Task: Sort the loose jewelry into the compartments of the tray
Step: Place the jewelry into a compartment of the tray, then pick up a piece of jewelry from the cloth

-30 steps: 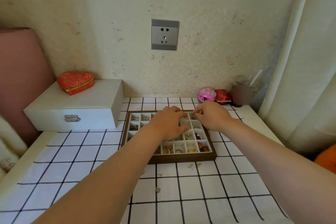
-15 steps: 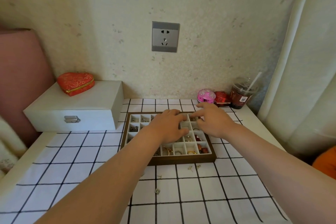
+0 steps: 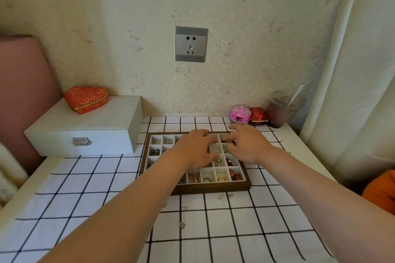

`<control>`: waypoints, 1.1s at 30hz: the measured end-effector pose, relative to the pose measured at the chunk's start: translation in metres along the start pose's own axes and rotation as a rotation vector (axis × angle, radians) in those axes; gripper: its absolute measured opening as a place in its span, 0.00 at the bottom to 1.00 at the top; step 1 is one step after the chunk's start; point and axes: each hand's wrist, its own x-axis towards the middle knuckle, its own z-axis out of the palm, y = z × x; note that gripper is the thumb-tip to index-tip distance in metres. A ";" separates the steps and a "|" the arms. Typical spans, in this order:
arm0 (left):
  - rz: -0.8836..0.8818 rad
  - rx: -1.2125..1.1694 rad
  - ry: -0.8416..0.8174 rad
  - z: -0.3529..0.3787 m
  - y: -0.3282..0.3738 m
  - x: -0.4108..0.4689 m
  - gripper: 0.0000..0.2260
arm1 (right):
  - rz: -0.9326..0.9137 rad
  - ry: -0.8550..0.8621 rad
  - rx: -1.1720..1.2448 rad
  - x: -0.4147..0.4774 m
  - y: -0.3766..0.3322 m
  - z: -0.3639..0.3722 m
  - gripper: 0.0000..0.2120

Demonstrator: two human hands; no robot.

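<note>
Wooden tray (image 3: 213,188) under left hand (image 3: 193,151), fingers relaxed, and right hand (image 3: 248,147), grip unclear; white box (image 3: 85,132) farther left; checked table (image 3: 235,230).

readable text: none | drink cup (image 3: 278,113): label too blurred to read

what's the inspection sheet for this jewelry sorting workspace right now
surface: white black-grid cloth
job's things: wooden tray, many compartments hold jewelry; loose earrings and a small piece lie on the cloth in front of it
clutter: white latched box with red heart case on top; pink heart box, red box, drink cup at the wall
grips: left hand and right hand over the tray's far rows; grasp unclear
cables: nothing seen
surroundings: wall socket, unused; pink cushion left
</note>
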 end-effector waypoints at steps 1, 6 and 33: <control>0.000 0.002 0.000 0.000 0.000 0.000 0.27 | 0.012 0.015 0.025 0.000 0.001 -0.001 0.19; -0.004 0.003 0.000 0.001 0.000 0.001 0.27 | 0.012 -0.009 -0.017 0.000 0.001 0.000 0.20; 0.064 -0.077 0.105 -0.012 -0.001 -0.025 0.20 | -0.058 0.189 0.200 -0.028 -0.006 -0.027 0.12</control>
